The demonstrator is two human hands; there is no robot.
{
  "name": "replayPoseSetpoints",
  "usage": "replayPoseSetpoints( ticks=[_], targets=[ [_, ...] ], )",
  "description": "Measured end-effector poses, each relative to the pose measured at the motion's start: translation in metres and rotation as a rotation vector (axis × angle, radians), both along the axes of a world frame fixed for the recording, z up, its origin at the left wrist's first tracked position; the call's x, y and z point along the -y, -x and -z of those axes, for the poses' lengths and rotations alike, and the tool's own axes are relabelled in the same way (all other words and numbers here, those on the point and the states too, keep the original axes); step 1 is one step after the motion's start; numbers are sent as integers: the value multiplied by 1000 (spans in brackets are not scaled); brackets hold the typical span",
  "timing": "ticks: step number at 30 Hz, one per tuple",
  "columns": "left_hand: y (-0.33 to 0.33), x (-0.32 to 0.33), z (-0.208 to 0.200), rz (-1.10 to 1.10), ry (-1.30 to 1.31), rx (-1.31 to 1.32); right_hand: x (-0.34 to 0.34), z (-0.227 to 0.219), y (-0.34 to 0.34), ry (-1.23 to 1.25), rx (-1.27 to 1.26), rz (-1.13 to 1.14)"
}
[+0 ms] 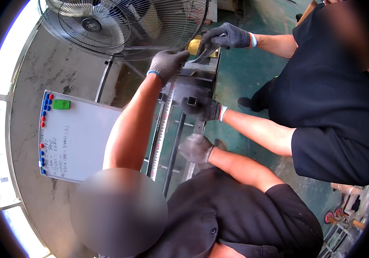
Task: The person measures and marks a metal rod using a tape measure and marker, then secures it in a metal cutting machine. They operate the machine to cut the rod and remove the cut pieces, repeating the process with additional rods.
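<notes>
My left hand [167,65], in a light grey glove, is closed at the far end of a long measuring tape or ruler [162,131]. What its fingers grip is hidden. My right hand [196,148], also gloved, hovers by the near right edge of a metal frame [200,126]; blur hides its fingers. Across from me, a co-worker's dark-gloved hand [231,36] holds a grey metal tool [208,52] whose tip comes close to my left hand. The co-worker's other hand [206,109] is around a square tube [191,101], open end up. A dark round bar [174,150] runs beside the tape.
A large caged fan [124,26] stands at the far left, close to my left hand. A whiteboard [85,133] with magnets and a green eraser [61,104] is on the left. The co-worker [322,86] stands on the right; a wheeled cart [335,215] is at the lower right.
</notes>
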State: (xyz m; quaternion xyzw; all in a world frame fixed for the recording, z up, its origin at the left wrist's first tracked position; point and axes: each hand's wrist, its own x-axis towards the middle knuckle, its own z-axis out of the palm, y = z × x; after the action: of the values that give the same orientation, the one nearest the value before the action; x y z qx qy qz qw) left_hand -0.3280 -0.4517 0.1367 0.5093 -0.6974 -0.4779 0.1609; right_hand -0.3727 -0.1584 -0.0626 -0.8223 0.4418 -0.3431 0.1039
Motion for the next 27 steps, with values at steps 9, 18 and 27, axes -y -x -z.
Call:
replayPoseSetpoints(
  ticks=[9,18,27],
  targets=[
    [2,-8,-5,-37,58,13,0,0,-1,-15,-30,-1],
    [1,-6,-2,-37,45,10,-1,-4,-1,-14,-20,-7],
    [1,-2,-6,-9,23,72,-1,-4,0,-20,-30,8]
  ],
)
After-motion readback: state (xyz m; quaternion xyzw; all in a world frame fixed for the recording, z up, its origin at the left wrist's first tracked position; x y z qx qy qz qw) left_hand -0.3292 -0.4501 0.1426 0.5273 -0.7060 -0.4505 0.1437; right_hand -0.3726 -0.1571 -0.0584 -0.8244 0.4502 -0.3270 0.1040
